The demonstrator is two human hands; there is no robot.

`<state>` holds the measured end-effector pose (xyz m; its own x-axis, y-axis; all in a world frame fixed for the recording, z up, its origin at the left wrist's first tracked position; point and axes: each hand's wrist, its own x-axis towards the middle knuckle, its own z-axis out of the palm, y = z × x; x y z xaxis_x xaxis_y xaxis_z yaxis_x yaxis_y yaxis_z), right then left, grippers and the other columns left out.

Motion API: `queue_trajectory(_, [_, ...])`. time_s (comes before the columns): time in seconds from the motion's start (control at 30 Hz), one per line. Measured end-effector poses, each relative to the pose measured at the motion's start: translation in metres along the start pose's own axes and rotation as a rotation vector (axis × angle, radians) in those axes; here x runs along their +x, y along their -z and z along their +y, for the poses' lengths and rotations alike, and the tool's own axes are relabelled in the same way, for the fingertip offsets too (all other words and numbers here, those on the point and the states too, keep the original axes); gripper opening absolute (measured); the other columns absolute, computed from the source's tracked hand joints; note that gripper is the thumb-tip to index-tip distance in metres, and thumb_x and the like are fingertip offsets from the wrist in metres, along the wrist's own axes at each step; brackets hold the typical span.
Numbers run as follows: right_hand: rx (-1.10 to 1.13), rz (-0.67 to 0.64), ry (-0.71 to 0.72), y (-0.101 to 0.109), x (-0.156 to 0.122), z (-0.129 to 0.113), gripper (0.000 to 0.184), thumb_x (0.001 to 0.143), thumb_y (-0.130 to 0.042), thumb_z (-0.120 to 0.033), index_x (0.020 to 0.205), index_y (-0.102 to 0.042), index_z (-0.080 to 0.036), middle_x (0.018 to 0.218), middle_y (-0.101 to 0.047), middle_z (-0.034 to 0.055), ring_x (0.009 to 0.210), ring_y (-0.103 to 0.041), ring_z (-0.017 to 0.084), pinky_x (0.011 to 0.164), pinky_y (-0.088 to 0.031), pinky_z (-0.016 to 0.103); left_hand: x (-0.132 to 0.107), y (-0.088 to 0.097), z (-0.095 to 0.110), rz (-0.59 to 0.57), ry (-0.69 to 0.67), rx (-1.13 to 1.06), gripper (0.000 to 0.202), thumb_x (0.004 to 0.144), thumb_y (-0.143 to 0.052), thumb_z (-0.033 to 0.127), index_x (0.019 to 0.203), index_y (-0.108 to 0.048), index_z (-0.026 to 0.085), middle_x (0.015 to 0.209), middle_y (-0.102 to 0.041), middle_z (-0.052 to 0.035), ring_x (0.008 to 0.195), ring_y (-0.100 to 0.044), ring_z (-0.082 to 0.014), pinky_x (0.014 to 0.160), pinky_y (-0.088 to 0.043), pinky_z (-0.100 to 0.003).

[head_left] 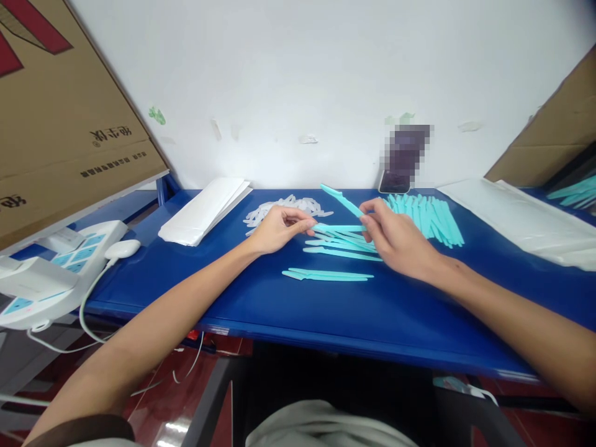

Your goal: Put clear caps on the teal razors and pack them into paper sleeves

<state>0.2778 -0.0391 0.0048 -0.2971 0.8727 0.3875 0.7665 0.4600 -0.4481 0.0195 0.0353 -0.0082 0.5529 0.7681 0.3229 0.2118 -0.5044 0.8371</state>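
Observation:
My left hand (277,230) is closed in a pinch at the head end of a turquoise eyebrow razor (342,228) lying level between my hands. A small clear cover may be in the pinch, but the fingertips hide it. My right hand (395,239) is closed on another turquoise razor (342,200), which slants up to the left, and its fingers also meet the handle end of the level one. Beneath them lies a loose pile of razors (344,251). Nearer me, a pair of razors (328,275) rests side by side. Behind my left hand is a heap of translucent covers (298,205).
A thicker row of turquoise razors (431,217) lies right of my right hand. White paper sleeves (205,211) are at left, plastic bags (526,217) at right. A phone (403,161) leans on the wall. A power strip (69,267) and cardboard box (74,112) flank the blue table (261,310).

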Motion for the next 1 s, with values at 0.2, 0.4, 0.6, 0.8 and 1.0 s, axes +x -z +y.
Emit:
queue_trajectory(0.2, [-0.241, -0.059, -0.031, 0.005, 0.001, -0.001, 0.023, 0.103, -0.03, -0.036, 0.104, -0.048, -0.021, 0.069, -0.063, 0.003, 0.056, -0.052, 0.019, 0.055, -0.027, 0.031, -0.002, 0.003, 0.006, -0.113, -0.127, 0.357, 0.022, 0.089, -0.068, 0.039, 0.094, -0.076, 0.019, 0.088, -0.077, -0.0051, 0.079, -0.068, -0.0167, 0.072, -0.051, -0.029])
queue_trajectory(0.4, [-0.293, -0.001, -0.077, 0.01, 0.002, -0.002, 0.021, 0.1, -0.035, -0.034, 0.095, -0.051, -0.021, 0.069, -0.063, 0.0044, 0.056, -0.051, 0.019, 0.055, -0.025, 0.031, 0.001, 0.022, 0.003, 0.039, -0.193, 0.536, 0.031, 0.096, -0.055, 0.042, 0.102, -0.075, 0.018, 0.103, -0.073, -0.0077, 0.092, -0.065, -0.0201, 0.083, -0.049, -0.033])
queue_trajectory(0.6, [-0.192, -0.022, -0.063, 0.008, 0.0, -0.004, 0.017, 0.098, -0.038, -0.033, 0.092, -0.049, -0.022, 0.066, -0.059, 0.0016, 0.055, -0.048, 0.018, 0.057, -0.027, 0.031, 0.001, 0.061, -0.016, 0.0, -0.094, 1.001, 0.043, 0.098, -0.047, 0.045, 0.111, -0.076, 0.016, 0.114, -0.064, -0.0138, 0.104, -0.057, -0.0294, 0.094, -0.041, -0.044])
queue_trajectory(0.8, [-0.119, 0.012, 0.014, 0.006, 0.0, -0.006, 0.021, 0.097, -0.039, -0.028, 0.078, -0.046, -0.022, 0.051, -0.044, -0.0057, 0.047, -0.036, 0.013, 0.069, -0.031, 0.033, 0.002, 0.052, -0.021, -0.083, -0.077, 1.101, 0.048, 0.099, -0.044, 0.051, 0.119, -0.075, 0.02, 0.116, -0.06, -0.0143, 0.104, -0.05, -0.0312, 0.091, -0.037, -0.045])
queue_trajectory(1.0, [-0.047, 0.004, -0.07, 0.005, 0.0, -0.005, 0.014, 0.093, -0.044, -0.026, 0.081, -0.05, -0.023, 0.051, -0.047, -0.0058, 0.045, -0.04, 0.014, 0.056, -0.027, 0.031, 0.003, 0.034, -0.001, -0.231, -0.136, 1.115, 0.035, 0.1, -0.049, 0.041, 0.104, -0.079, 0.024, 0.108, -0.069, -0.0112, 0.102, -0.052, -0.0298, 0.089, -0.034, -0.043])
